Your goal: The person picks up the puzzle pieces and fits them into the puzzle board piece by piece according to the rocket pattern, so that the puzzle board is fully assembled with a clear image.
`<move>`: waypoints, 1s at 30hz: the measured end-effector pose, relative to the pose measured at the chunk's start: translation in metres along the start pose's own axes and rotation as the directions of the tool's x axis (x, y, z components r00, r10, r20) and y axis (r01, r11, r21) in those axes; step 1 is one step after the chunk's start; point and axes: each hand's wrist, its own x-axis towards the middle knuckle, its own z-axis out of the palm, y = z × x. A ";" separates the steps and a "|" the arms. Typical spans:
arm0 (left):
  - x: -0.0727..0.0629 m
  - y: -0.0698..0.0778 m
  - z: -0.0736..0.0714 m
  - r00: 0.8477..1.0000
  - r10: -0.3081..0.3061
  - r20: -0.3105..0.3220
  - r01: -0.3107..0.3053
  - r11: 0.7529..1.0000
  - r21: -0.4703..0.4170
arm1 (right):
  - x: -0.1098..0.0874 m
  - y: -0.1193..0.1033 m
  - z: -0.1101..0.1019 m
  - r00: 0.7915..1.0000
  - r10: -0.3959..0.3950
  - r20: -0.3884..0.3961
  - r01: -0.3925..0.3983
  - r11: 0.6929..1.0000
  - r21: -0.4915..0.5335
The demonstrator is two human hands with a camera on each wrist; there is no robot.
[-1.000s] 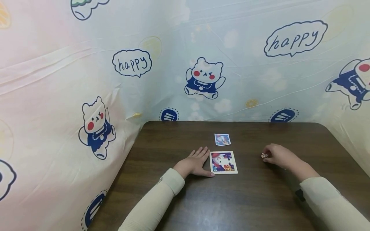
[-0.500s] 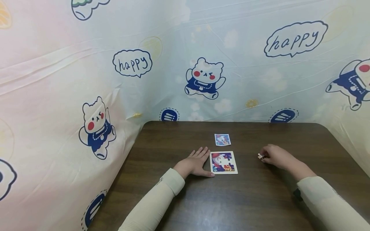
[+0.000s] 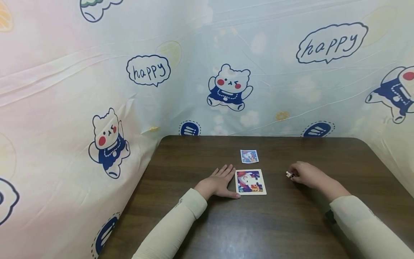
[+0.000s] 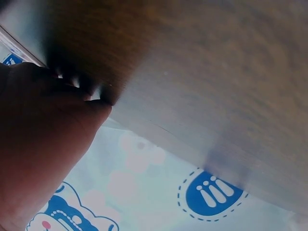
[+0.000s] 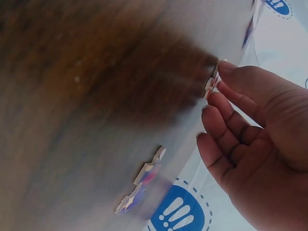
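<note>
In the head view my left hand [image 3: 218, 182] rests on the table with fingers spread, along the left side of a small white-framed jigsaw puzzle [image 3: 250, 182]. Its thumb reaches the frame's lower left corner. The puzzle shows a colourful cartoon picture in purple, white and orange. To the right of it, my right hand [image 3: 308, 175] pinches a puzzle piece [image 3: 289, 175] between thumb and fingertips, close over the table. The right wrist view shows this piece edge-on at the fingertips. Two more puzzle pieces [image 5: 144, 173] lie on the table there, hidden behind the hand in the head view.
A small printed picture card [image 3: 249, 157] lies behind the puzzle, with a similar cartoon on it. The brown wooden table [image 3: 220, 223] ends against a pale cloth backdrop [image 3: 191, 79] with bear prints, at the back and both sides.
My right hand has shifted a little to the left with the puzzle piece, and the piece has turned in its fingers. The left hand and the puzzle have stayed in place.
</note>
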 end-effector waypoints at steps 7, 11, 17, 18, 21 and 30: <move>0.000 0.001 -0.001 1.000 -0.005 0.000 0.005 1.000 -0.008 | 0.002 0.000 0.000 1.000 0.023 0.007 -0.023 1.000 0.016; 0.000 0.001 -0.001 1.000 -0.004 0.004 0.004 1.000 -0.001 | 0.002 0.000 -0.002 0.999 0.032 -0.007 -0.032 0.999 -0.003; 0.000 0.001 -0.002 1.000 -0.014 0.015 0.014 1.000 -0.007 | 0.001 0.000 -0.002 0.999 0.040 -0.006 -0.040 0.999 -0.007; -0.001 0.001 -0.002 1.000 -0.015 0.014 0.015 1.000 -0.008 | 0.001 0.000 -0.002 0.999 0.046 -0.003 -0.046 0.999 -0.003; 0.001 0.000 0.000 1.000 -0.016 0.014 0.016 1.000 -0.014 | 0.002 0.000 -0.002 0.998 0.062 0.007 -0.062 0.998 0.002; 0.003 0.001 0.000 1.000 -0.026 0.014 0.026 1.000 -0.012 | 0.001 -0.001 -0.002 0.999 -0.008 0.035 0.005 0.998 0.060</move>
